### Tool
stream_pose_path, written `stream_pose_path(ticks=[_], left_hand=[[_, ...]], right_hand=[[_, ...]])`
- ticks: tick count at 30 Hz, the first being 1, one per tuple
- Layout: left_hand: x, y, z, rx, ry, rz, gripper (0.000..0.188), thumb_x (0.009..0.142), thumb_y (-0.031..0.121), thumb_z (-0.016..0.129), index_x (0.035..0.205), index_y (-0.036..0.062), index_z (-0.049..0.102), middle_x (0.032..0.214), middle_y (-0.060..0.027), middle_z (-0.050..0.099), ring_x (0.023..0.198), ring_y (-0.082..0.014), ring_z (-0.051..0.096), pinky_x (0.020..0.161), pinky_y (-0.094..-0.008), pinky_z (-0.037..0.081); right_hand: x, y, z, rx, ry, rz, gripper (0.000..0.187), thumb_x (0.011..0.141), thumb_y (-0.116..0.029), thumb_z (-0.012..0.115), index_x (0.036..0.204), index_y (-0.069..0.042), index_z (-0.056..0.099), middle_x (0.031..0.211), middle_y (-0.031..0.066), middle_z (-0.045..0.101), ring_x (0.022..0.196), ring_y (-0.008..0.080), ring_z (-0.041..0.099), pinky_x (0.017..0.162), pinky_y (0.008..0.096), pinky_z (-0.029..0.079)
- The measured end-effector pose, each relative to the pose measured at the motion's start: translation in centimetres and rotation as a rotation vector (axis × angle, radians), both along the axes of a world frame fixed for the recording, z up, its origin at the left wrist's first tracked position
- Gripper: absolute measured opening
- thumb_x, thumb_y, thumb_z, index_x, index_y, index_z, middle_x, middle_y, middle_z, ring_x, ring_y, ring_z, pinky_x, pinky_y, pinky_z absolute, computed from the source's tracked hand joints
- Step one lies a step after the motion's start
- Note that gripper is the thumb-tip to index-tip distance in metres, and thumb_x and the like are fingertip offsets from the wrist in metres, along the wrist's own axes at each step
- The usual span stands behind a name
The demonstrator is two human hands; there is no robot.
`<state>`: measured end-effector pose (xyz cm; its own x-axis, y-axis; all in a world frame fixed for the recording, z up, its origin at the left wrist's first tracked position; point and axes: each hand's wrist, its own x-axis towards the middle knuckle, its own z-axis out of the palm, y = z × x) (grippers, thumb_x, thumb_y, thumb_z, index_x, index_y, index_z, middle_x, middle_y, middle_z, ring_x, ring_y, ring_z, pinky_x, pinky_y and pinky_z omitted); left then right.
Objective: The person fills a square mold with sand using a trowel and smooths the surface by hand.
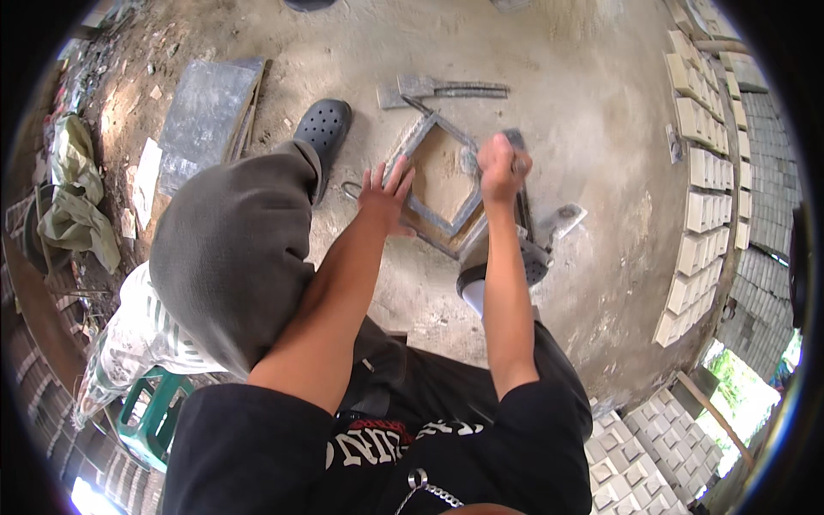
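On the concrete floor between my feet lies a square metal mould frame (468,209), with a brown, flat surface showing inside it. My left hand (384,202) rests with fingers spread on the frame's left side. My right hand (504,174) is closed in a fist above the frame's right corner. What it grips is mostly hidden; a dark block end (513,137) shows just beyond the knuckles. A blurred grey lump (469,160) sits at the frame's edge beside that fist. Past the frame's far corner lies a flat metal tool with a long handle (468,89).
Dark flat boards (210,107) are stacked at the far left. Rows of pale blocks (705,187) line the right side, with more pale tiles (631,459) at lower right. A green plastic stool (153,418) stands at lower left. My clog (324,129) is left of the frame.
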<state>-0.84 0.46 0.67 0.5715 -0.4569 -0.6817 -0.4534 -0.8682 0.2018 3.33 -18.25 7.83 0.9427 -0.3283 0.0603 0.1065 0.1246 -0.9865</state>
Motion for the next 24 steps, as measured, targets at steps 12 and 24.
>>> stream_pose_path(ticks=[12, 24], left_hand=[[0.3, 0.0, -0.2, -0.028, -0.030, -0.019, 0.132, 0.063, 0.079, 0.066, 0.156, 0.0139, -0.001, 0.161, -0.0158, -0.012, 0.147, -0.0428, 0.005, 0.117, -0.0562, 0.010], [0.6, 0.2, -0.3, -0.023, -0.034, -0.014, 0.134, 0.062, 0.080, 0.066, 0.156, 0.0134, -0.002, 0.162, -0.0163, -0.011, 0.147, -0.0434, 0.006, 0.117, -0.0558, 0.011]], right_hand=[[-0.6, 0.4, -1.8, -0.082, 0.025, 0.079, 0.045, 0.093, -0.011, 0.051, 0.051, -0.006, 0.035, 0.049, -0.0029, 0.038, 0.046, 0.0055, 0.033, 0.044, 0.0289, 0.022], [-1.2, 2.3, -0.7, 0.020, -0.005, 0.068, 0.044, 0.094, -0.011, 0.052, 0.053, -0.003, 0.039, 0.050, -0.0025, 0.041, 0.046, 0.0058, 0.034, 0.045, 0.0282, 0.024]])
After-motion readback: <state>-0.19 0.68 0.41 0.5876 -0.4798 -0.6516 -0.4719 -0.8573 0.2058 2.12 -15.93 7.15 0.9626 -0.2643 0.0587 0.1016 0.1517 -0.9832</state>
